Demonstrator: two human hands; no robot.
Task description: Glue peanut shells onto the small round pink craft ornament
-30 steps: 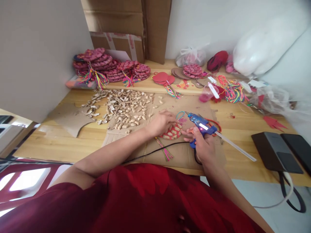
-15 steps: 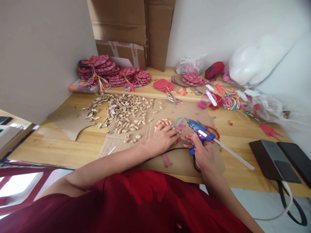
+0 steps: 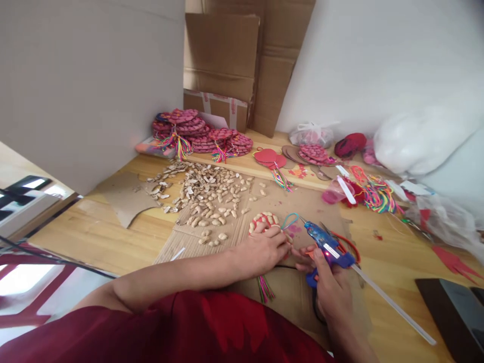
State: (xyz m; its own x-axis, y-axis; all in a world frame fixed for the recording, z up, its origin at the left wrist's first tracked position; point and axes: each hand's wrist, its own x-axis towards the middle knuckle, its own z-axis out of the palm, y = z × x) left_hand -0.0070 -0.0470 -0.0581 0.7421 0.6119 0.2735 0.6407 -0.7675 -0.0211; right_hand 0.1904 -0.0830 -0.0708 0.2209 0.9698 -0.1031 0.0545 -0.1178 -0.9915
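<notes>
My right hand point(image 3: 328, 282) grips a blue glue gun point(image 3: 327, 247) with a white glue stick point(image 3: 393, 310) trailing from its back; its nozzle points left toward a red round disc partly covered with peanut shells point(image 3: 263, 222). My left hand point(image 3: 264, 252) lies over the near part of that disc, fingers curled and pressed down on it. A coloured tassel point(image 3: 265, 288) sticks out below the left hand. A pale blue cord loop point(image 3: 289, 219) lies by the disc's right side. All of this sits on a cardboard sheet point(image 3: 302, 201).
A heap of peanuts and shells point(image 3: 204, 189) lies to the left. Stacks of finished pink discs with tassels point(image 3: 196, 133) stand at the back, with cardboard boxes point(image 3: 234, 65) behind. Coloured cords point(image 3: 374, 194), plastic bags point(image 3: 423, 136) and a dark case point(image 3: 457, 312) are on the right.
The view has tilted up and swung right, so the hands sit lower in frame. My left hand slid from the disc's far side to its near side, uncovering the shells on top.
</notes>
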